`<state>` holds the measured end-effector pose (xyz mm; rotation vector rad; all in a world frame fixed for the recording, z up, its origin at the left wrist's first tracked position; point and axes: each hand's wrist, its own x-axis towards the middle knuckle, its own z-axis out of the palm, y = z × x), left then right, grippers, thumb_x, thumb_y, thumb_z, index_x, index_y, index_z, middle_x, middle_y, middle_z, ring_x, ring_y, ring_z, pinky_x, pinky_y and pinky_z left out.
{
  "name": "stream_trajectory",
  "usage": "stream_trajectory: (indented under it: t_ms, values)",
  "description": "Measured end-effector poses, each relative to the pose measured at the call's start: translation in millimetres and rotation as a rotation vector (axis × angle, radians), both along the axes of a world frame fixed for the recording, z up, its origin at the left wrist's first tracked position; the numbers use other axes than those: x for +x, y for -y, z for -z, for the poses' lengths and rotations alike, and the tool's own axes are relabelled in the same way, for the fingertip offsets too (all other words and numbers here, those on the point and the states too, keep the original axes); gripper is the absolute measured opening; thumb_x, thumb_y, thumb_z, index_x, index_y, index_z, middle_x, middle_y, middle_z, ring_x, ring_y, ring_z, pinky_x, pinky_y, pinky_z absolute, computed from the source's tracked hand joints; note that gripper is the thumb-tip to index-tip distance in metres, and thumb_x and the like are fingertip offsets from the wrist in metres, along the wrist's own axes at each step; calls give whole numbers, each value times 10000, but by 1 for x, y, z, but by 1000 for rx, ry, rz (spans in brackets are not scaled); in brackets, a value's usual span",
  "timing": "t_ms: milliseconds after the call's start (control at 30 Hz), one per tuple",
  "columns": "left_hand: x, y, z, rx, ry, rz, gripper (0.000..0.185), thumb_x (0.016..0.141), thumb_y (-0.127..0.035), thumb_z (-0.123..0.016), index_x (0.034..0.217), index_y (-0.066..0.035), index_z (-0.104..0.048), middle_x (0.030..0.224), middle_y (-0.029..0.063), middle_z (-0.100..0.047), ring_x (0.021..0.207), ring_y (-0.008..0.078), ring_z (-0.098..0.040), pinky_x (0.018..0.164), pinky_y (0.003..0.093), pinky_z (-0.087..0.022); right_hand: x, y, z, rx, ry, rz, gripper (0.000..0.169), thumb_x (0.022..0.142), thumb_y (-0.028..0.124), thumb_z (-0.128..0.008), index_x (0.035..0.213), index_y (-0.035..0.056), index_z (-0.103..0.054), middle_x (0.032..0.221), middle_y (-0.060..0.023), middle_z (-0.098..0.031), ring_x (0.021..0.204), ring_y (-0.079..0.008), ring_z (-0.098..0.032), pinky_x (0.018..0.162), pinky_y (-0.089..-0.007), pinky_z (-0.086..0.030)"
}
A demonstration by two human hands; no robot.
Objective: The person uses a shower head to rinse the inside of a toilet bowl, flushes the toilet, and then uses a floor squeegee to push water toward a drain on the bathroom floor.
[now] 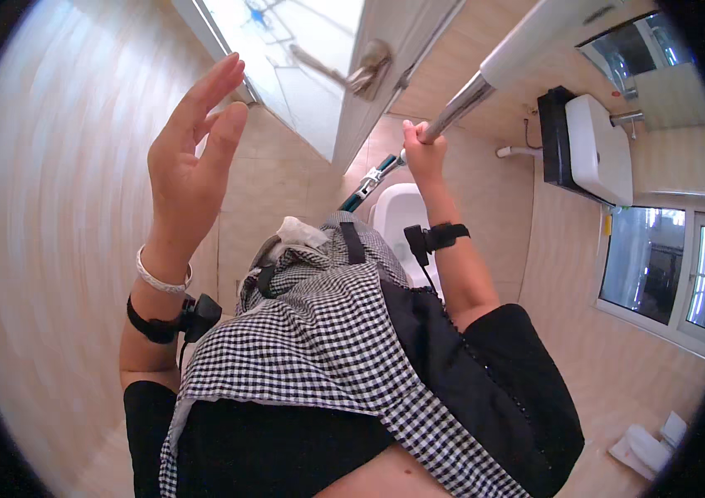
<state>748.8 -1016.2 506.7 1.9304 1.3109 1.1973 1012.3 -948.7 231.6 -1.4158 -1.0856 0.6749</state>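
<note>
My right hand (425, 159) is closed around the metal part of a long pole (461, 106), whose thicker upper section is white. At the pole's lower end is a flat mop-like head (370, 182), dark green with a white joint. It is partly hidden behind my checked apron (302, 324). My left hand (185, 159) is raised at the left, thumb apart from the fingers, with nothing in it. Beyond that hand stands a door (302, 81) with a patterned glass panel and a metal lever handle (372, 68).
A white toilet fixture (403, 208) is partly covered by my right forearm and apron. On the right are a white washbasin (598, 149) on a black support, a mirror (645, 56) and a window (645, 261). Crumpled white material (301, 233) sticks out of the apron. Tiled wall (66, 218) rises at left.
</note>
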Motion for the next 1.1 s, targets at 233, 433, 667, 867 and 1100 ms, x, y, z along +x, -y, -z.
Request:
stream_trajectory:
  t_ms: [233,433,667,867,1100]
  values:
    - [9,-15,-10,72,96,72,538,895,-284,-516,1318,8,-355,1306,155,-447,1209,252,-434,976,374,-381,-50,4,-23,-78,66,-198,254,780,188,-636,628,6,-543,532,-78,-522,486,-157,-459,473,-339,-373]
    - [-3,-18,-42,-2,512,320,618,849,-385,-558,1283,6,-356,882,62,-525,805,175,-504,820,351,-396,-115,18,-31,1,258,-708,106,701,63,-595,718,23,-499,653,-167,-532,598,-313,-523,551,-378,-413]
    - [-63,76,-53,188,553,-174,306,906,-153,-466,1151,24,-421,640,-12,-335,584,85,-339,686,283,-378,-170,21,-53,37,458,-1098,105,710,171,-595,738,72,-576,777,-158,-611,774,-366,-583,669,-449,-465]
    - [-100,125,-64,519,-555,-1097,216,846,-121,-581,1027,-8,-551,708,41,-511,688,161,-535,710,349,-462,-198,7,-21,-24,587,-1178,69,658,141,-601,695,85,-583,722,-148,-609,731,-357,-589,641,-444,-467]
    - [-94,167,-19,-718,-973,-720,336,727,-307,-715,813,10,-646,625,178,-571,528,254,-518,526,349,-410,-190,46,24,1,833,-1202,79,657,97,-606,698,47,-652,699,-161,-639,695,-335,-631,661,-415,-501]
